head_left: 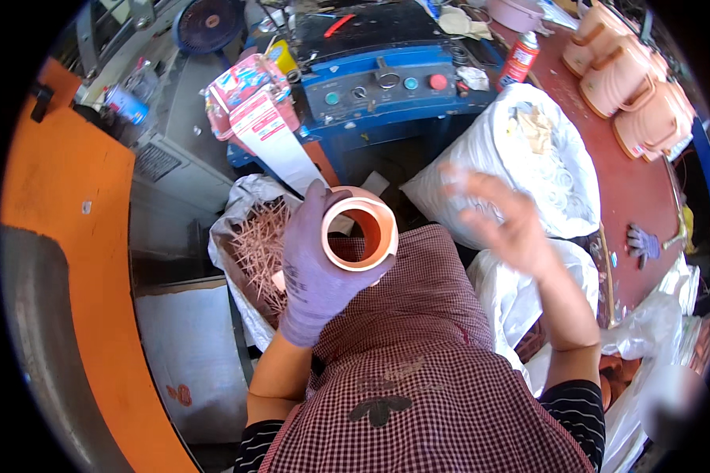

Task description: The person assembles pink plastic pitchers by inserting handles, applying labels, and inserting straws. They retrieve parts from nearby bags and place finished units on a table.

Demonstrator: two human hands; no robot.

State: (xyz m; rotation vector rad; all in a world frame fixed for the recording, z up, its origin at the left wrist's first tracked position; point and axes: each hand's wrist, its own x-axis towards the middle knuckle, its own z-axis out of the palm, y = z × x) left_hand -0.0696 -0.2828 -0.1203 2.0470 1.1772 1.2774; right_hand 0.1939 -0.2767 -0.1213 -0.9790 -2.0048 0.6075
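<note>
My left hand (308,268), in a lilac work glove with a dark fingertip coating, is wrapped round a peach plastic hollow cylinder (375,232) above my lap. The round mouth of this piece faces up, showing an orange-brown inside. My right hand (505,225) is bare and blurred by motion, so its grip cannot be made out. It hovers in front of a white sack (450,173) that holds many clear rings (556,185) and a crumpled brown paper. Beneath my left hand, another white bag (248,189) is full of thin pinkish plastic strips (256,244).
Ahead stands a blue machine panel (386,91) with knobs and a red button. Several peach jugs (651,118), a red spray can (519,59) and a lilac glove (643,244) rest on the red-brown table (607,189) at right. An orange panel (95,276) rises at left.
</note>
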